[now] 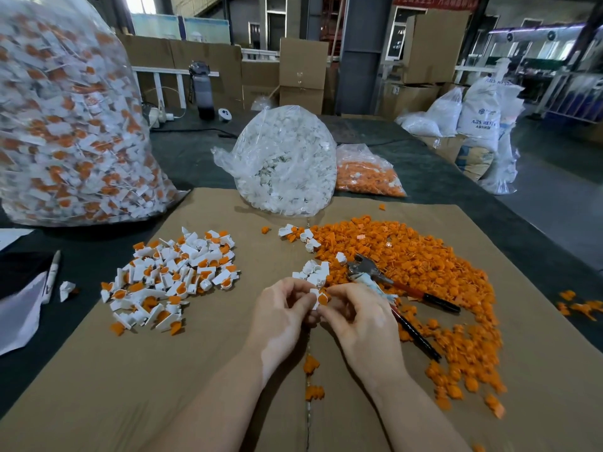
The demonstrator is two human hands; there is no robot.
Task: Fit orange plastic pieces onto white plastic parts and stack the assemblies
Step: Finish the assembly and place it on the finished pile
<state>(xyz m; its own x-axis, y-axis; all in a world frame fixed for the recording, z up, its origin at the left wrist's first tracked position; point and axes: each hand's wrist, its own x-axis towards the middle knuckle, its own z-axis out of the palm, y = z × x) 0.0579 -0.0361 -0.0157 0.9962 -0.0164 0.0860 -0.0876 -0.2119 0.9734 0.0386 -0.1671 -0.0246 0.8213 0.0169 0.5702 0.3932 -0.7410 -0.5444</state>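
Both hands meet over the middle of the cardboard sheet (202,370). My left hand (280,313) pinches a white plastic part (314,294), and my right hand (355,316) pinches an orange piece (323,299) that sits against it. Just beyond the fingers lies a small cluster of white parts (315,270). A wide heap of loose orange pieces (424,265) spreads to the right. Left of the hands sits a pile of joined white-and-orange assemblies (173,275).
Pliers with dark handles (391,285) lie on the orange heap beside my right hand. At the back stand a clear bag of white parts (287,161), a bag of orange pieces (368,171) and a big bag of assemblies (68,119). A marker (52,275) lies far left.
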